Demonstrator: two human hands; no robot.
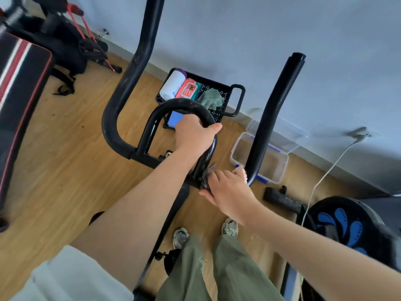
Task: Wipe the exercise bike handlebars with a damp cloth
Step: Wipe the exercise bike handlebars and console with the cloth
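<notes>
The left hand (195,132) grips the top of the loop bar (173,106). That is the round black bar in the middle of the exercise bike's handlebars. Its fingers are curled tight round the bar, and the thumb pokes out to the right.

The right hand (227,190) is at the bottom of the loop bar, on its right leg. It holds the cloth (206,178) against the bar there. The fingers lie over the cloth and the thumb sits under it, so the hand is clamped on the cloth. The hand hides most of the cloth. A dark, stripy bit shows at the fingers, and a pale fluffy bit sticks out at the far side of the hand.

Left of the loop bar, a long black bar (130,79) bends and goes up. Right of the loop bar, another long bar (274,109) goes up, close to the right hand.

Behind the loop bar, a black tray (225,92) sits on the wood floor (65,159). In it are a white roll (172,85), a red pack (188,89) and a green rag (211,98). A clear box (269,166) stands on the floor to the right of the loop bar. Below the loop bar are green trousers (217,268) and two shoes (180,236).
</notes>
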